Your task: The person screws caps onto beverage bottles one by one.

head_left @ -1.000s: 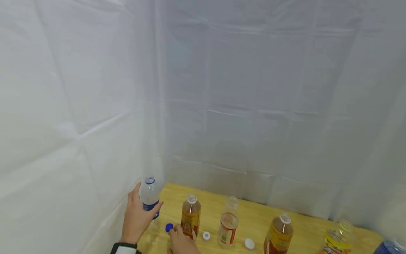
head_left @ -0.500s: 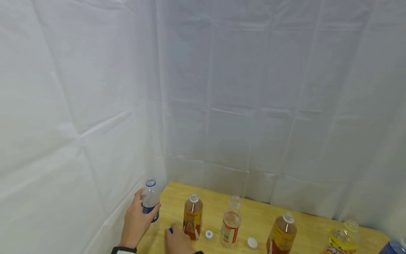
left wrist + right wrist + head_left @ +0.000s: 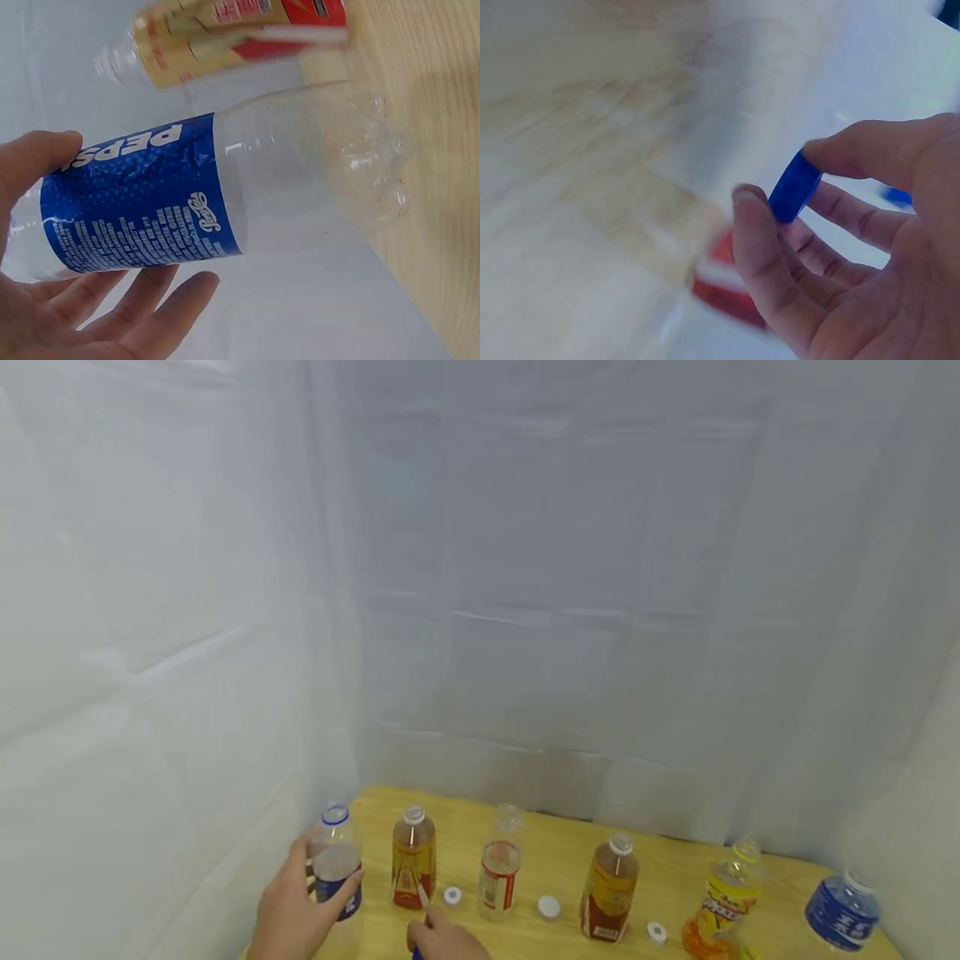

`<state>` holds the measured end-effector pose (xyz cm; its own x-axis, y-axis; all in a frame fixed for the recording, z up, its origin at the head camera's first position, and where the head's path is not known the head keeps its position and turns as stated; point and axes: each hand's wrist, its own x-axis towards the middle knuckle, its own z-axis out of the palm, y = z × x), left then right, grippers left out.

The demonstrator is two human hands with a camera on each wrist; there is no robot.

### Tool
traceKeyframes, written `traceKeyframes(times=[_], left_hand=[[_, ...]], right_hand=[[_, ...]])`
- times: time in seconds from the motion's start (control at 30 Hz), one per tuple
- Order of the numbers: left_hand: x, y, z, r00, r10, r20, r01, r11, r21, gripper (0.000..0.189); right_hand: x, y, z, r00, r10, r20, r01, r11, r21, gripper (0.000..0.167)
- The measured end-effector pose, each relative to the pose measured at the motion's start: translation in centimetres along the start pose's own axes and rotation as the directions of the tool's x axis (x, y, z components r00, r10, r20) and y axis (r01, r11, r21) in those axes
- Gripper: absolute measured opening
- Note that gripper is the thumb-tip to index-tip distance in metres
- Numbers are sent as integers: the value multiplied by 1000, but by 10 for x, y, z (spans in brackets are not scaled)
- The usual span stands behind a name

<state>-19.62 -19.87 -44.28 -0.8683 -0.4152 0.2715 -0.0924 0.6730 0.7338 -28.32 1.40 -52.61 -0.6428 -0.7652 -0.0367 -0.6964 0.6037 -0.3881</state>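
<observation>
My left hand [image 3: 296, 902] grips a clear plastic Pepsi bottle [image 3: 335, 856] with a blue label, at the left end of the table. Its mouth is uncapped and ringed in blue. Seen from the left wrist, the thumb lies over the label [image 3: 142, 195] and the fingers curl behind it; the bottle looks empty. Thumb and fingers of my right hand [image 3: 885, 285] pinch a blue bottle cap [image 3: 795, 187] by its edge. In the head view that hand is at the bottom, right of the Pepsi bottle, with the cap [image 3: 417, 953] partly cut off by the frame.
Uncapped bottles stand in a row on the yellow wooden table [image 3: 375, 802]: a tea bottle [image 3: 414, 860], a clear red-labelled one [image 3: 498, 877], another tea bottle [image 3: 610, 889], an orange drink [image 3: 722, 902] and a blue-labelled one [image 3: 843, 910]. White caps [image 3: 549, 907] lie between them. White sheeting surrounds the table.
My left hand has closed round the Pepsi bottle and brought it nearer. My right hand has picked the blue cap off the table and moved lower. The head view has swung right.
</observation>
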Motion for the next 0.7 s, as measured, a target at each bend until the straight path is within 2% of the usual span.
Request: traceKeyframes(times=[0.07,0.17,0.27,0.33,0.37,0.43,0.53,0.63,0.7], left_hand=[[-8,15,11,999,9,43,-7,999,-44,99],[-20,43,31,994,35,104,-23,993,-117,94],[-26,63,46,985,96,140,-73,984,-163,88],[-27,73,55,977,133,168,-101,977,-187,85],[-28,78,60,971,154,183,-117,973,-197,84],[-29,85,69,958,189,215,-145,968,-206,83],[-31,94,83,932,243,271,-185,957,-222,81],[-35,101,98,893,316,321,-240,937,-254,82],[-37,107,107,860,367,354,-272,918,-290,81]], right_hand=[[-25,26,-13,1000,3,-11,-2,993,115,25],[-76,43,-49,996,51,-77,-33,974,222,16],[-124,36,-91,976,95,-198,-40,963,265,18],[-146,38,-108,960,79,-268,-9,967,254,18],[-154,39,-115,951,73,-301,2,970,242,17],[-167,38,-127,938,112,-329,-25,966,256,17],[-179,35,-141,916,154,-371,-59,965,256,16],[-183,31,-153,880,173,-442,-83,973,216,19],[-183,29,-161,842,158,-515,-77,982,174,20]])
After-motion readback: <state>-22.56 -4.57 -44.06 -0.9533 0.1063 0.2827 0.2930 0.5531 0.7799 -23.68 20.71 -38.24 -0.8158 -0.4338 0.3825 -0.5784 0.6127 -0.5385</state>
